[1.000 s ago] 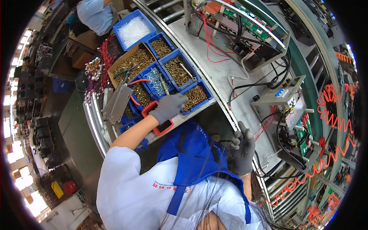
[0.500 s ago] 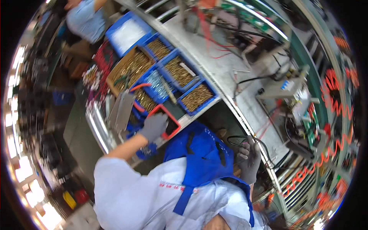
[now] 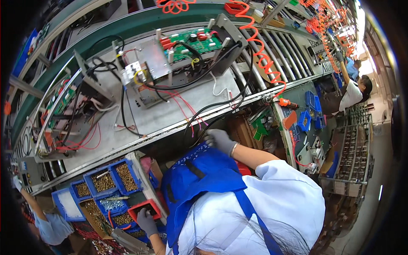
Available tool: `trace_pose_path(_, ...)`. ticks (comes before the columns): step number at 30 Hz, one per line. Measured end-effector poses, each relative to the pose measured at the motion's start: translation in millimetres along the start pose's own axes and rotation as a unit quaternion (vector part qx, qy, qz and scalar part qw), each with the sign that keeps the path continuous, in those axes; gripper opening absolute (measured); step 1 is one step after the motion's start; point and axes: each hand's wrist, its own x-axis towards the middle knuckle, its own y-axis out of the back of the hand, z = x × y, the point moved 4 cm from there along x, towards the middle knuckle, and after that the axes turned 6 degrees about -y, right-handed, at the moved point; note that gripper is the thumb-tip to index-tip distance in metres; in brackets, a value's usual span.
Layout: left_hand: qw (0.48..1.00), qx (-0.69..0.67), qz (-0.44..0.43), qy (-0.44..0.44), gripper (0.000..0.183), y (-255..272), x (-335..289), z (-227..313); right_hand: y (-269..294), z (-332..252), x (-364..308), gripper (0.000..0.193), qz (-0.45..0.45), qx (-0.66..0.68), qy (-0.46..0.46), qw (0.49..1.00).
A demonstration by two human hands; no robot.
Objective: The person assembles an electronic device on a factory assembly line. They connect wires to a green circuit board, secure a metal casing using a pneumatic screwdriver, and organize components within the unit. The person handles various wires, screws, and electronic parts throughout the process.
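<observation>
My left hand (image 3: 146, 222), in a grey glove, dips its fingertips into a small red bin (image 3: 158, 207) at the front corner of the parts bins. What its fingers do in there is too small to tell. Beside the conveyor edge, my right hand (image 3: 218, 140), also gloved in grey, is closed around a black cable (image 3: 199, 114). That cable runs up to an open electronic unit with a green circuit board (image 3: 196, 43) on a metal plate (image 3: 170, 111). Thin red wires (image 3: 185, 104) hang from the unit near my right hand.
Blue bins of brass fittings (image 3: 126, 176) stand around the red bin. A second unit (image 3: 63, 112) sits farther left on the line. Rollers (image 3: 272, 57) and a coiled orange hose (image 3: 260, 53) lie to the right, near an orange power tool (image 3: 288, 103). Co-workers are at both sides.
The view has swung toward the right, bringing the units on the conveyor in front of me. My left hand stays at the red bin; my right hand stays with the black cable.
</observation>
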Motion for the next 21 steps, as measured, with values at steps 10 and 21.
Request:
trace_pose_path(10,0.894,-0.290,0.047,0.338,0.019,-23.9,-17.0,-49.1,258.3,-205.2,-20.4,0.090,0.533,-0.216,0.270,0.772)
trace_pose_path(21,0.649,-0.731,0.155,0.144,0.030,-9.3,87.6,71.7,317.1,-248.7,49.4,0.069,0.266,-0.311,0.370,0.834)
